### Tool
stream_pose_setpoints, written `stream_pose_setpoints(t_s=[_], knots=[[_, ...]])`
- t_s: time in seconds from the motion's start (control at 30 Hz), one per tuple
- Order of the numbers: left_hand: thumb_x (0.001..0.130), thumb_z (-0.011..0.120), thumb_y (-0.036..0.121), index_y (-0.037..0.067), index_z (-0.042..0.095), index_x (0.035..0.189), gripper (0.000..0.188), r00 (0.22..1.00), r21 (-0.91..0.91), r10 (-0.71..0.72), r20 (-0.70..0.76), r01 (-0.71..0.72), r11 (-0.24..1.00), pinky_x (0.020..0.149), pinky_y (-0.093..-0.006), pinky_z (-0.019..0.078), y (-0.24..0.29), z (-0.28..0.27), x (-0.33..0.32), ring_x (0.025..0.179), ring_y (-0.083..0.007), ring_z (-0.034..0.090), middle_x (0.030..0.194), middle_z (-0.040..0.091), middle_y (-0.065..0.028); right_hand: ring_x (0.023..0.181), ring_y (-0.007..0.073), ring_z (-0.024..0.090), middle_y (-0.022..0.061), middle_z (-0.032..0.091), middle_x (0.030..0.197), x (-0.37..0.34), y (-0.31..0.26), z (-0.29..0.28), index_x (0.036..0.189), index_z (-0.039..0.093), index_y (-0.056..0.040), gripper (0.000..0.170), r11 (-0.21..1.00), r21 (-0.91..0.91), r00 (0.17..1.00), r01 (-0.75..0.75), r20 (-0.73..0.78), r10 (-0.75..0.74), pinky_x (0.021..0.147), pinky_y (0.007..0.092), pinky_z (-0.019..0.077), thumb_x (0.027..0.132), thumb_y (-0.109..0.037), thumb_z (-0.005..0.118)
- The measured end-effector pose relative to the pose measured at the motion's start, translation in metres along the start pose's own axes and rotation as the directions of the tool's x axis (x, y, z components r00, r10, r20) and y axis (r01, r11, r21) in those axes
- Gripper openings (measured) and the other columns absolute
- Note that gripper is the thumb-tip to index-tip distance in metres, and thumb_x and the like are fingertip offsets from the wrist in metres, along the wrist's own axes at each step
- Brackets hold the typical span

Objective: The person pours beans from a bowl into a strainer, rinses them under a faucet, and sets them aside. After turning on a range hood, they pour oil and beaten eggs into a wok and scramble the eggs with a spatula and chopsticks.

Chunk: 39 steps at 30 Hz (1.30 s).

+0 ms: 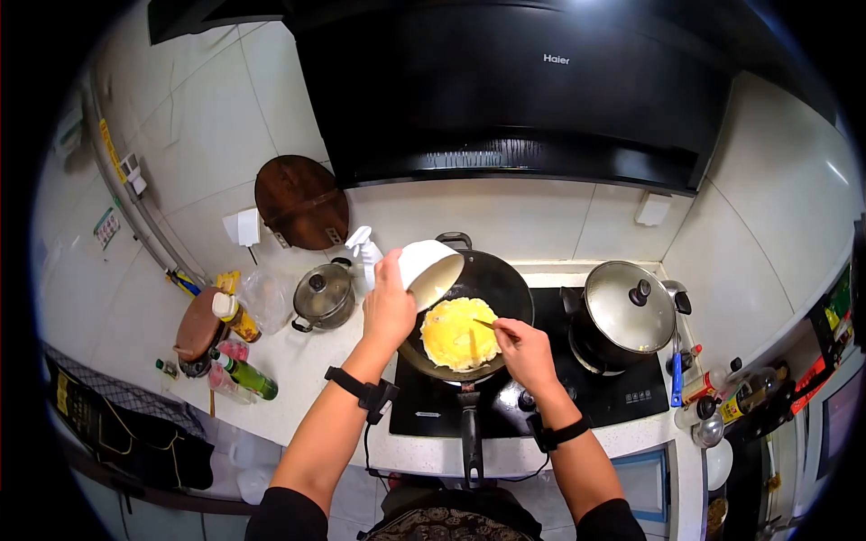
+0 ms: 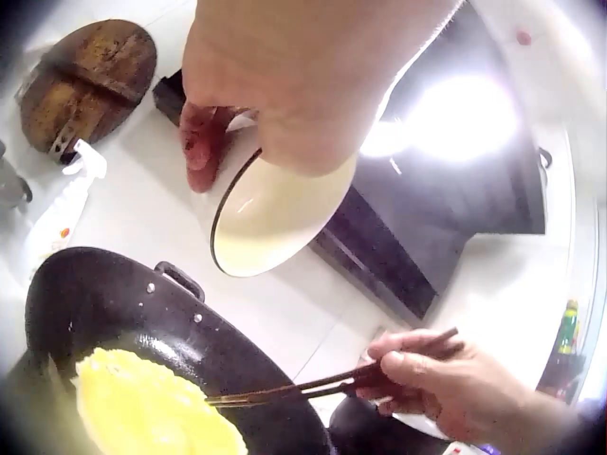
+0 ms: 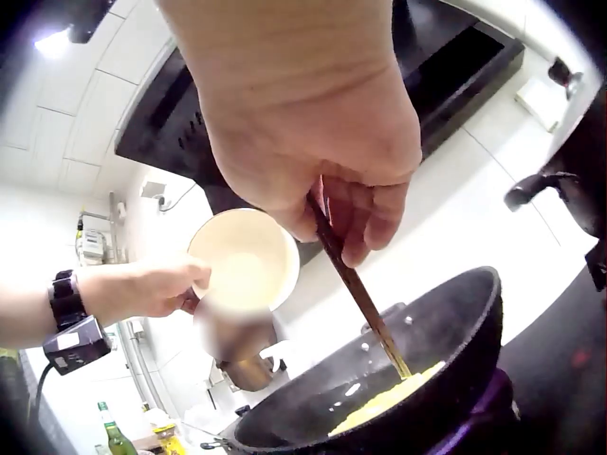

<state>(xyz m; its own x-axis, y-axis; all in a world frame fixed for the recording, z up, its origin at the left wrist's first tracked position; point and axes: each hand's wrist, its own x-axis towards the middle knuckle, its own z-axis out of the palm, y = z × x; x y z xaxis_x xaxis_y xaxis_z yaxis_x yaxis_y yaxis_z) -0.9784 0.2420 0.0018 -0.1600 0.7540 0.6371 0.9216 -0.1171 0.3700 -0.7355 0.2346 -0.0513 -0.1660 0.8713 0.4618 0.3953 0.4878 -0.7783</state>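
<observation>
My left hand (image 1: pixel 390 305) grips a white bowl (image 1: pixel 429 270) by its rim, tilted over the left side of a black wok (image 1: pixel 507 279). Only a thin wet film shows inside the bowl in the left wrist view. A round yellow sheet of egg (image 1: pixel 458 335) lies in the wok, its edges pale and ruffled. My right hand (image 1: pixel 529 353) holds a pair of dark wooden chopsticks (image 2: pixel 322 384), pointed down into the wok. Their tips touch the egg near its edge, as the right wrist view (image 3: pixel 403 372) shows.
A lidded pot (image 1: pixel 630 307) sits on the right burner, and a smaller lidded pot (image 1: pixel 325 298) stands left of the wok. A white spray bottle (image 1: pixel 363 248) is behind the bowl. Bottles (image 1: pixel 248 374) crowd the left counter. The range hood (image 1: pixel 523 99) hangs above.
</observation>
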Motion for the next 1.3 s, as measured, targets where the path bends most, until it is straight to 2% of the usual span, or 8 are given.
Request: stream_pose_setpoints(t_s=[0.07, 0.13, 0.3, 0.43, 0.63, 0.87, 1.07, 1.3], knots=[[0.081, 0.049, -0.001, 0.006, 0.035, 0.134, 0.056, 0.974, -0.118, -0.223, 0.034, 0.226, 0.967, 0.065, -0.0463, 0.0565, -0.01, 0.001, 0.002, 0.084, -0.0418, 0.065, 0.117, 0.057, -0.0215, 0.078, 0.0251, 0.07, 0.016, 0.069, 0.087, -0.005, 0.008, -0.003, 0.096, 0.069, -0.0009, 0.013, 0.989, 0.112, 0.993, -0.101, -0.044, 0.106, 0.071, 0.0302, 0.054, 0.085, -0.007, 0.065], [0.081, 0.043, 0.002, 0.004, 0.039, 0.132, 0.052, 0.657, -0.538, -0.574, 0.489, 0.745, 0.395, 0.053, -0.0392, 0.0552, -0.011, -0.009, 0.0, 0.08, -0.0314, 0.067, 0.113, 0.06, -0.0257, 0.078, 0.0199, 0.07, 0.0152, 0.07, 0.086, -0.01, 0.014, -0.01, 0.097, 0.068, 0.0025, 0.015, 0.978, 0.135, 0.987, -0.161, -0.006, 0.163, 0.071, 0.0278, 0.0535, 0.086, -0.008, 0.065], [0.077, 0.047, 0.003, -0.005, 0.045, 0.124, 0.047, 0.439, -0.505, -0.376, 0.816, 0.858, -0.096, 0.061, -0.0355, 0.0548, -0.05, -0.01, -0.02, 0.075, -0.0282, 0.066, 0.101, 0.063, -0.0224, 0.075, 0.0196, 0.069, 0.0144, 0.07, 0.087, -0.019, 0.005, -0.021, 0.097, 0.068, 0.0017, 0.014, 0.964, 0.098, 0.968, -0.247, -0.018, 0.25, 0.069, 0.027, 0.0533, 0.086, -0.006, 0.066], [0.078, 0.046, 0.003, -0.007, 0.046, 0.122, 0.045, 0.384, -0.479, -0.345, 0.856, 0.841, -0.253, 0.065, -0.0351, 0.0549, -0.061, 0.003, -0.034, 0.075, -0.0273, 0.064, 0.1, 0.063, -0.0213, 0.075, 0.0283, 0.068, 0.0153, 0.068, 0.086, -0.026, -0.027, -0.012, 0.096, 0.068, 0.0005, 0.013, 1.0, -0.013, 1.0, -0.006, -0.003, 0.006, 0.068, 0.0303, 0.0539, 0.083, -0.002, 0.068], [0.08, 0.048, 0.003, -0.005, 0.046, 0.123, 0.044, 0.351, -0.435, -0.271, 0.896, 0.815, -0.383, 0.066, -0.0355, 0.0562, -0.059, 0.014, -0.04, 0.075, -0.0285, 0.065, 0.102, 0.062, -0.0199, 0.089, 0.0259, 0.066, 0.0088, 0.066, 0.102, -0.028, -0.083, 0.016, 0.106, 0.063, -0.0086, 0.041, 0.889, -0.328, 0.948, 0.319, 0.106, -0.301, 0.071, 0.034, 0.0552, 0.066, 0.002, 0.07], [0.084, 0.049, 0.007, -0.001, 0.047, 0.124, 0.041, 0.444, -0.472, -0.252, 0.86, 0.88, -0.06, 0.067, -0.0378, 0.0551, -0.045, 0.003, -0.038, 0.076, -0.0278, 0.066, 0.1, 0.064, -0.0182, 0.084, 0.0282, 0.068, 0.0132, 0.068, 0.1, -0.005, -0.111, 0.034, 0.1, 0.067, -0.004, 0.027, 0.87, -0.375, 0.934, 0.321, -0.028, -0.357, 0.07, 0.0321, 0.0559, 0.075, 0.006, 0.069], [0.086, 0.05, 0.01, 0.002, 0.044, 0.129, 0.043, 0.43, -0.493, -0.252, 0.867, 0.814, -0.306, 0.067, -0.0377, 0.0539, -0.105, -0.026, -0.054, 0.076, -0.0279, 0.066, 0.102, 0.064, -0.0174, 0.078, 0.0252, 0.068, 0.0161, 0.067, 0.092, -0.005, -0.056, 0.032, 0.098, 0.067, 0.0014, 0.012, 0.991, -0.131, 0.995, -0.028, -0.097, 0.015, 0.071, 0.0292, 0.0535, 0.086, -0.001, 0.066], [0.086, 0.048, 0.008, 0.001, 0.047, 0.128, 0.043, 0.307, -0.442, -0.421, 0.853, 0.854, -0.274, 0.067, -0.0374, 0.0536, -0.192, -0.044, -0.132, 0.079, -0.0302, 0.065, 0.105, 0.063, -0.0205, 0.078, 0.0136, 0.064, 0.0086, 0.066, 0.089, -0.023, -0.023, 0.009, 0.1, 0.069, 0.0004, 0.014, 0.966, -0.057, 0.954, -0.253, -0.182, 0.239, 0.073, 0.0244, 0.05, 0.089, -0.006, 0.067]])
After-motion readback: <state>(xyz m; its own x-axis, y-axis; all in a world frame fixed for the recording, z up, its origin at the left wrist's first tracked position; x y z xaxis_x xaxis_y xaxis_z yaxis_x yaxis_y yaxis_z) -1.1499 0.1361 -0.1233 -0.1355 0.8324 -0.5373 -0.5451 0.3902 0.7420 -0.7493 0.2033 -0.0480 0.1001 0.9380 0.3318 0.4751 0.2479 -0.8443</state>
